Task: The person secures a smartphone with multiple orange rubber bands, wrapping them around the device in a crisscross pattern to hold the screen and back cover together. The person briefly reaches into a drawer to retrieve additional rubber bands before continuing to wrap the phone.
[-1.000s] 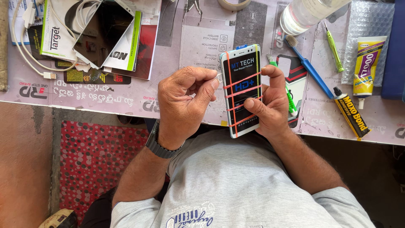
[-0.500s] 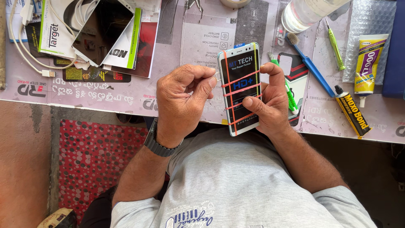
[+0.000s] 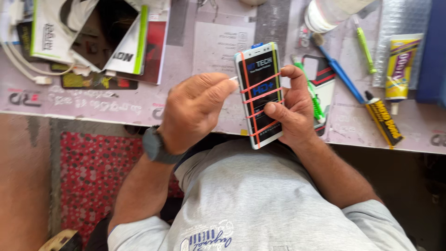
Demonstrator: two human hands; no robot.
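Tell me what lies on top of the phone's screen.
Red rubber bands cross the phone, and the right hand's thumb rests on the glass. The left hand touches its edge. The phone's back is hidden.

open surface lies beyond the phone. right side obstructed by blue brush, green pen, glue tubes; left by boxes.
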